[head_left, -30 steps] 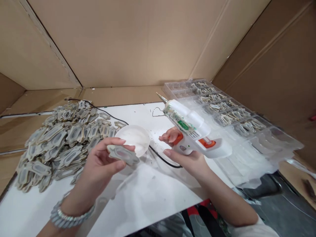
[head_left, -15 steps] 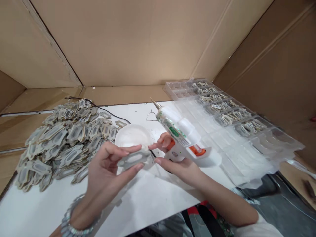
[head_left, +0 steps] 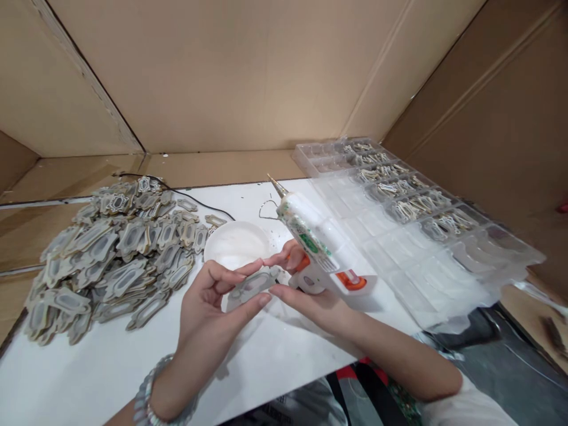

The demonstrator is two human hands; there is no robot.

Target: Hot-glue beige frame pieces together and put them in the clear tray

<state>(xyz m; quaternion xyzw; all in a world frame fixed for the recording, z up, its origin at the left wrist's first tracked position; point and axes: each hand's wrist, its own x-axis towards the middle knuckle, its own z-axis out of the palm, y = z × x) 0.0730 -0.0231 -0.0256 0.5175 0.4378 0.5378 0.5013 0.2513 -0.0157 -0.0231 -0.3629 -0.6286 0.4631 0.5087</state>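
The left hand was half closed around one flat grey cutout piece, with the thumb on its lower edge and the fingers on its upper edge, and held it a little above the white counter. The right hand was closed around the grip of a white glue gun, whose metal tip pointed up and away from the person; the forefinger and thumb of this hand also reached to the right end of the same piece and touched it.

I judged the piece to be light and thin, probably card or thin wood, fairly stiff but easy to bend or snap at its narrow ornate edges. It seemed best held by the long edges, as the left hand did, with the face kept free. The glue gun looked light too, but its tip was likely hot, so only the grip was safe to take.

There was one glue gun, one piece in the hands, and one small white bowl just behind them. A large pile of similar pieces lay on the left, too many to count. On the right stood clear plastic trays with many compartments, the far ones filled with small ornaments; I could not tell the number of trays exactly.
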